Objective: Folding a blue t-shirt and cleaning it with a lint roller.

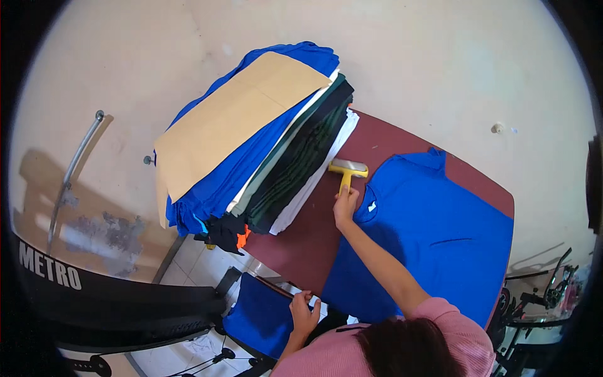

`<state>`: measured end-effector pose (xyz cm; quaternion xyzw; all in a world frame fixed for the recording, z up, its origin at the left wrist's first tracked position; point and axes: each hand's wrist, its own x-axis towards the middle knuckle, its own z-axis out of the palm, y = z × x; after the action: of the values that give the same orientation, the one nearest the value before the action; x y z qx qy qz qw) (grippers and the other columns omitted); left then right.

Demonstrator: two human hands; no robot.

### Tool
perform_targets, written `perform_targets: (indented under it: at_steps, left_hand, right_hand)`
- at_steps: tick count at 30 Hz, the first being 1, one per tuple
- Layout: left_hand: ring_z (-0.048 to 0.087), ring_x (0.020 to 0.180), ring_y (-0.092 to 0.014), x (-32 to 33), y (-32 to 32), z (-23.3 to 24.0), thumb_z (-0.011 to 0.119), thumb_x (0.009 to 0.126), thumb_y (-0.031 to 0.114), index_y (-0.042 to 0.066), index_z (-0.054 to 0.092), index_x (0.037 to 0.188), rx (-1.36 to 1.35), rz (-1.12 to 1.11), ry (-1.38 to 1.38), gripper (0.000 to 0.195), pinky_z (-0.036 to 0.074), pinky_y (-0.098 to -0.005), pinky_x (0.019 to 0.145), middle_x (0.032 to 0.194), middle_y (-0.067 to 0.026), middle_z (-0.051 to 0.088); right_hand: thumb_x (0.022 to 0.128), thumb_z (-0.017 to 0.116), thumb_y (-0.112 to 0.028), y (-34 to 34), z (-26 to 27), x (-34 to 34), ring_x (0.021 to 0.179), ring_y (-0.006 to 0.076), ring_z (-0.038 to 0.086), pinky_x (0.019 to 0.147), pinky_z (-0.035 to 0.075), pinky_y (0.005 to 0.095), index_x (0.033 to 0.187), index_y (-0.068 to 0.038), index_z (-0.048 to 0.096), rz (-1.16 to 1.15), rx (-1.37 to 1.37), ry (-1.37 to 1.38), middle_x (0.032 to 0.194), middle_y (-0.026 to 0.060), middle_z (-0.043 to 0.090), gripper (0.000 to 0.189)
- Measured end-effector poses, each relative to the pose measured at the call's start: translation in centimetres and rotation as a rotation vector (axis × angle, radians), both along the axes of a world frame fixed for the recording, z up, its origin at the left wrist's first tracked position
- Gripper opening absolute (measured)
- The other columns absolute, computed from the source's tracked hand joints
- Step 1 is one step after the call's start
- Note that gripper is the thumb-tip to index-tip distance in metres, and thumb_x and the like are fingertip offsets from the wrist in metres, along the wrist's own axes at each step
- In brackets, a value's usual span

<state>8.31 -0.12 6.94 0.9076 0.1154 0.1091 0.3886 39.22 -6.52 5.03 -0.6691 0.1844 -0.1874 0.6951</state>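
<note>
My right hand (346, 207) grips the yellow handle of a lint roller (347, 168), whose pale roller head hovers over or rests on the maroon tabletop (301, 259); which of the two, I cannot tell. Just right of it, a blue T-shirt (438, 235) lies spread out, its collar with a small white label facing the roller. A crease shows across the shirt. Near the table's front edge is my left hand (304, 315), fingers loosely curled and thumb apart, with nothing visible in it. Beside that hand, blue fabric (261, 313) lies below table height.
A tall stack of folded garments (292, 179) in blue, green, black and white fills the table's left part, topped by a tan cardboard sheet (245, 118). A black machine (122, 301) bearing writing stands at left. The wall carries a metal bar (70, 174). Exercise equipment (532, 306) stands at right.
</note>
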Motion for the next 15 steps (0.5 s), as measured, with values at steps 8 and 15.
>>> perform_targets:
  at_steps: [8,15]
  left_hand:
    - [0.053,0.095,-0.028,-1.0,0.7,-2.5,0.055,0.079,0.031,-0.003,0.044,0.109,-0.413,-0.283,0.48,0.046,0.041,-0.0349,0.08,0.104,-0.0187,0.053]
    - [0.046,0.105,-0.028,2.2,0.0,0.1,0.062,0.071,0.044,-0.004,0.04,0.116,-0.46,-0.411,0.769,0.069,0.034,-0.0346,0.091,0.113,-0.0195,0.047]
  right_hand:
    - [0.085,0.039,-0.036,-5.6,1.4,11.1,0.07,0.0284,0.054,0.068,0.046,0.0353,0.1,0.004,0.045,0.342,0.017,0.252,0.082,0.0175,0.053,0.043]
    - [0.078,0.055,-0.024,-17.9,1.6,-0.3,0.107,0.0327,0.035,0.093,0.027,0.0388,0.1,-0.002,0.05,0.169,-0.515,-0.162,0.109,0.0195,0.043,0.031]
